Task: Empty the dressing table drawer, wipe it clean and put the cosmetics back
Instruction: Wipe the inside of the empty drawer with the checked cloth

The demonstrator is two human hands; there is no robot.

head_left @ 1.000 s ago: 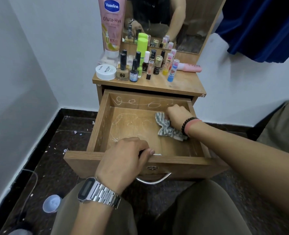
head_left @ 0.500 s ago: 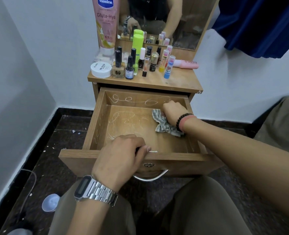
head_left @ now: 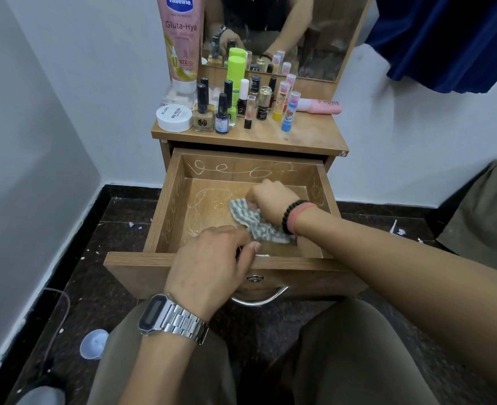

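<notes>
Wooden drawer [head_left: 165,217] pulled open – white scribbles inside; striped cloth [head_left: 254,222] bunched on its floor.

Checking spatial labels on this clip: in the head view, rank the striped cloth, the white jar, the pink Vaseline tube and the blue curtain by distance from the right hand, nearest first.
1. Striped cloth: gripped by the right hand inside the drawer.
2. White jar: tabletop's front left corner.
3. Pink Vaseline tube: standing behind the jar, against the wall.
4. Blue curtain: hanging far upper right.

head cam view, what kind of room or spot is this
Probably a dressing corner of a bedroom at home: a small wooden dressing table with a mirror, nail polish bottles on top, and its drawer pulled open.
</notes>
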